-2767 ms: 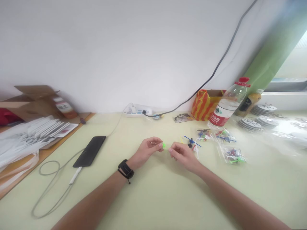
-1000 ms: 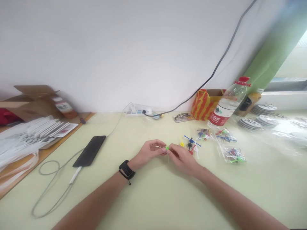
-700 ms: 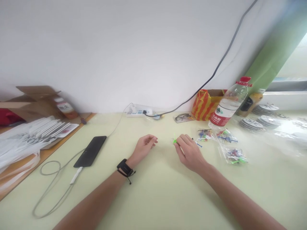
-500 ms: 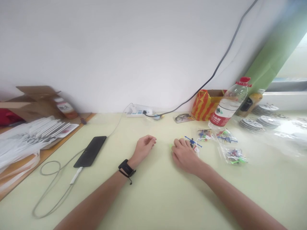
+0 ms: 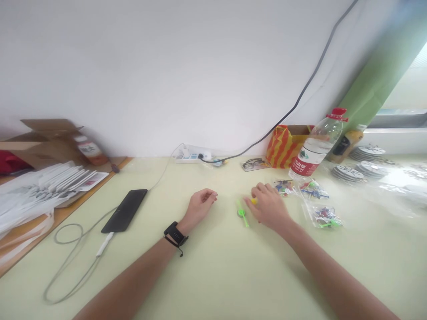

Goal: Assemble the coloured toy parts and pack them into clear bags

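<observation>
My left hand (image 5: pixel 200 206) rests on the pale green table with its fingers curled and the thumb near the fingertips; whether anything is between them is too small to tell. My right hand (image 5: pixel 268 206) is over the table to the right, fingers bent downward over small parts, a yellow piece (image 5: pixel 254 201) showing beside its thumb. What lies under the fingers is hidden. A bright green small part (image 5: pixel 243 215) lies just left of my right hand. Clear bags of small coloured parts (image 5: pixel 327 218) lie to the right of that hand.
A black phone (image 5: pixel 125 211) with a white cable lies left. A power strip (image 5: pixel 193 154) sits by the wall. A large water bottle (image 5: pixel 310 153), a striped bag (image 5: pixel 280 144) and stacked discs (image 5: pixel 348 173) stand right. A cardboard box (image 5: pixel 56 142) is far left.
My right hand has moved slightly right and up, uncovering the green part. The blue part seen beside it before is now out of sight. My left hand has stayed in place.
</observation>
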Demonstrator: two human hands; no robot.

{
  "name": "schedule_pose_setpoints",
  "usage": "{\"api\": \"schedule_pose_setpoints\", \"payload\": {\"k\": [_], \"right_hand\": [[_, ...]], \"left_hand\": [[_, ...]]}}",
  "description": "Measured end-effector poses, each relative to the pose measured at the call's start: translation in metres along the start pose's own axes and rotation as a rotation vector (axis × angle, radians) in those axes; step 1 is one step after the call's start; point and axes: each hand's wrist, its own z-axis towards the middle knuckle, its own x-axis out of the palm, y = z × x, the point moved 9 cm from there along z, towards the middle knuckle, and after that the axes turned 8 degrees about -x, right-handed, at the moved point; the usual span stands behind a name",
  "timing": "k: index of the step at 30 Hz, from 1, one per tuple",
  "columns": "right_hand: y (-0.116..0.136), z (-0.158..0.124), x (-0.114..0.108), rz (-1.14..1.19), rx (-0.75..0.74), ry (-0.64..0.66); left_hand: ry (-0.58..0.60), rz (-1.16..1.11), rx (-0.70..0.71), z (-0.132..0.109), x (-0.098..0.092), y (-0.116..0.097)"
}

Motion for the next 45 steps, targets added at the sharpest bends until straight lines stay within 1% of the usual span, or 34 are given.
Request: {"api": "schedule_pose_setpoints", "payload": {"k": [2, 5, 7, 8, 10, 12, 16, 20, 22, 26, 28, 32, 34, 36, 39, 40, 43, 45], "right_hand": [[-0.025, -0.002, 0.0, -0.058, 0.131, 0.019], [-0.055, -0.01, 0.01, -0.115, 0.309, 0.174], [-0.063, -0.015, 0.02, -0.093, 0.37, 0.289], [-0.062, -0.016, 0.023, -0.068, 0.38, 0.327], [-0.056, -0.015, 0.027, -0.008, 0.363, 0.356], [-0.044, -0.012, 0.027, 0.054, 0.322, 0.344], [-0.017, -0.008, 0.025, 0.231, 0.216, 0.306], [0.012, -0.005, 0.02, 0.413, 0.054, 0.256], [0.019, -0.005, 0.018, 0.443, 0.01, 0.23], [0.017, -0.001, 0.011, 0.405, -0.019, 0.126], [0.014, 0.0, 0.007, 0.398, -0.031, 0.062], [0.006, 0.0, 0.001, 0.392, -0.001, -0.043], [0.004, -0.001, 0.0, 0.38, 0.01, -0.076], [0.005, -0.001, 0.0, 0.371, 0.007, -0.09], [0.007, -0.002, -0.001, 0.373, -0.007, -0.1], [0.007, -0.002, -0.001, 0.38, -0.013, -0.105], [0.008, -0.002, -0.003, 0.403, -0.022, -0.111], [0.008, -0.002, -0.004, 0.414, -0.021, -0.107]], "left_hand": [[0.002, 0.001, 0.004, 0.0, 0.0, 0.0], [0.005, 0.017, 0.002, 0.0, 0.0, 0.002], [0.003, 0.033, -0.001, 0.001, 0.0, 0.002], [0.002, 0.043, 0.0, 0.001, 0.0, 0.002], [-0.012, 0.073, 0.016, 0.001, -0.002, 0.0], [-0.046, 0.122, 0.051, 0.001, -0.006, -0.004], [-0.181, 0.325, 0.155, 0.001, -0.022, -0.013], [-0.211, 0.514, 0.276, 0.003, -0.026, -0.017], [-0.22, 0.607, 0.303, 0.004, -0.027, -0.016], [-0.208, 0.793, 0.292, 0.004, -0.025, -0.012], [-0.216, 0.834, 0.289, 0.002, -0.025, -0.016], [-0.323, 0.847, 0.332, -0.007, -0.029, -0.033], [-0.337, 0.866, 0.348, -0.009, -0.028, -0.034], [-0.292, 0.91, 0.324, -0.008, -0.024, -0.026], [-0.183, 0.964, 0.265, -0.002, -0.017, -0.008], [-0.169, 0.969, 0.257, -0.001, -0.016, -0.005], [-0.188, 0.969, 0.267, -0.001, -0.018, -0.006], [-0.17, 0.973, 0.298, -0.004, -0.016, -0.011]]}}
